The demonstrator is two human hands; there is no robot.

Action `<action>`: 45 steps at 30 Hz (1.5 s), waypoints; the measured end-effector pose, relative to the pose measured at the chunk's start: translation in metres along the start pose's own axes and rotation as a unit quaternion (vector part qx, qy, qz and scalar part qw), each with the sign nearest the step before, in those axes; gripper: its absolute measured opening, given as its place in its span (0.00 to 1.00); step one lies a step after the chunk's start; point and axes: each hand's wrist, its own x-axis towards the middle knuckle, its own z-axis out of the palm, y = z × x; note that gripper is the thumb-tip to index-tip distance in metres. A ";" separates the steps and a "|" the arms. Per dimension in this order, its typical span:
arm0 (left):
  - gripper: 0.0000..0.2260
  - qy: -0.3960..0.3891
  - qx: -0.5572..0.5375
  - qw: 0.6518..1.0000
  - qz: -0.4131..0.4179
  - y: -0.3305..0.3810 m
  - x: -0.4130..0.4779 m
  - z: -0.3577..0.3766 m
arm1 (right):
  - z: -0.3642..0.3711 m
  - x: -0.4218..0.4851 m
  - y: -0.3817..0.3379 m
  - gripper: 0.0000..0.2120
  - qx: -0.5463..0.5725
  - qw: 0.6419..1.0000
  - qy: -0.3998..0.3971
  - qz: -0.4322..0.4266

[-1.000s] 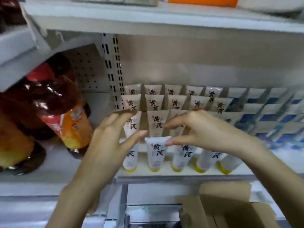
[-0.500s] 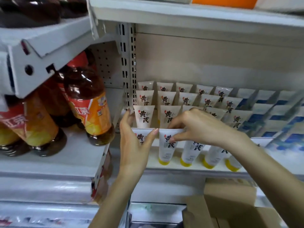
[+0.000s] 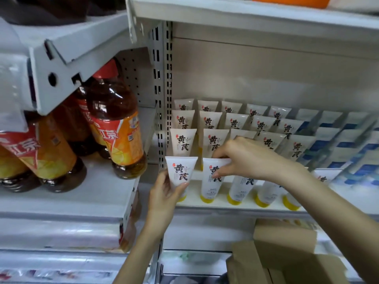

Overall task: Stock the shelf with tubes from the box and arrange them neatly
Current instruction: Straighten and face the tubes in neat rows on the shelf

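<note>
Here, the front row of tubes is being squared up on the shelf [image 3: 225, 205]. The leftmost tube [image 3: 180, 171] is held low by the left hand [image 3: 164, 194], the grip clamped round its body with the thumb laid on the printed face, presumably so that its foot can be set in line at the shelf's front edge. The next tube [image 3: 210, 188] is pinched at its flat crimped top by the right hand [image 3: 244, 158], likely to be steadied and turned square. Both tubes are stood on their yellow caps, long axis upright, crimp uppermost, print turned outward. Further rows are ranked behind them, and the box [image 3: 285, 237] is seen below the shelf, to the right.
</note>
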 end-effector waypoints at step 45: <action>0.14 0.040 0.210 0.961 0.175 -0.014 -0.050 0.055 | 0.002 -0.044 0.057 0.11 0.029 0.999 -0.013 0.034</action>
